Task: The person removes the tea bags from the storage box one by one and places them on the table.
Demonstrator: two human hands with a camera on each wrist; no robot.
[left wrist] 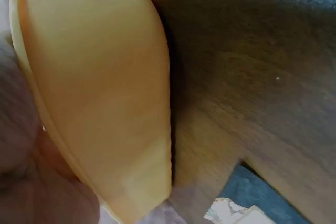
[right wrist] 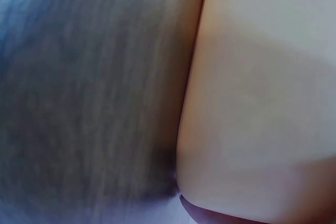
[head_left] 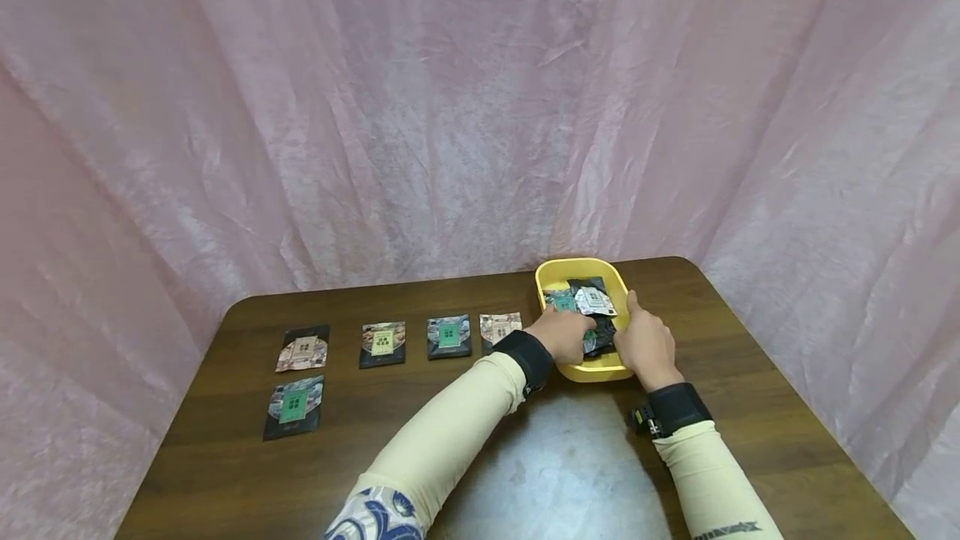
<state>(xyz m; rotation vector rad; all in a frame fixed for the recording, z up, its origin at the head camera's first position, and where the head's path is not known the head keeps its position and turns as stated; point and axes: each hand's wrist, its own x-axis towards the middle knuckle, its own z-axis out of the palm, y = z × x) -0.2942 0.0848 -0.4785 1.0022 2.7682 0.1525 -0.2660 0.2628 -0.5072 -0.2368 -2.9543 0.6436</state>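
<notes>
A yellow plastic bin [head_left: 551,272] stands near the back right of the table, with several dark seed-packet-like pouches inside. My left hand [head_left: 561,333] reaches over its near left rim, fingertips at a dark pouch with a green label [head_left: 600,336]. In the left wrist view, the left hand [left wrist: 42,182] lies against the rim beside the bin's outer wall [left wrist: 105,77]. From the right side my right hand [head_left: 647,347] dips its fingers over the rim by the same pouch, thumb raised. I cannot tell whether either hand pinches the pouch. A white-labelled pouch [head_left: 594,300] lies further back inside.
Left of the bin, a row holds a pink-labelled pouch [head_left: 303,349], a yellow-labelled one [head_left: 382,345], a green-labelled one [head_left: 449,336] and a pale one [head_left: 498,328] partly behind the left hand. Another green-labelled pouch [head_left: 294,407] lies nearer. A pink curtain [head_left: 450,107] hangs behind the brown table [head_left: 375,457].
</notes>
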